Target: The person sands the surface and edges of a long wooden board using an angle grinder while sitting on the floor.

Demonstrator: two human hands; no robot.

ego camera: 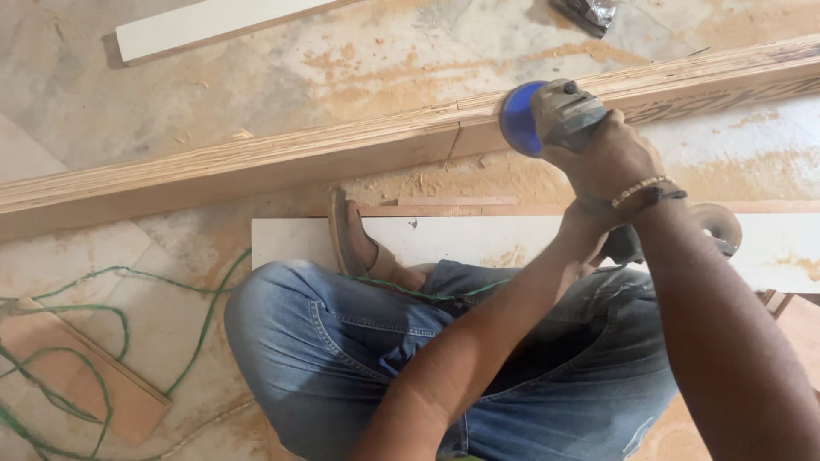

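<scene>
Stone floor (128, 111): pale, mottled grey-beige slabs, dusted all over with orange-tan sawdust, thickest just beside the long beam.
Plywood beam (256, 158): a long layered-edge wooden piece that lay across the floor from the left edge up to the upper right, with a joint line near its middle.
Grinder (555, 115): a grey angle grinder with a blue disc guard, its disc set against the top edge of the beam, right of the joint.
Right hand (611, 158): clenched around the grinder's body from above, a beaded bracelet and a dark band at the wrist.
Left hand (589, 243): reached under the right wrist toward the tool's rear; mostly hidden, so its grip could not be told.
White board (512, 243): a flat pale panel that lay on the floor under the person's sandalled foot (354, 243), parallel to the beam.
Green cord (102, 341): looped loosely over the floor at the left and ran across the jeans.
Offcuts: a white strip (213, 26) at the top, a reddish plank (77, 367) at the lower left.
</scene>
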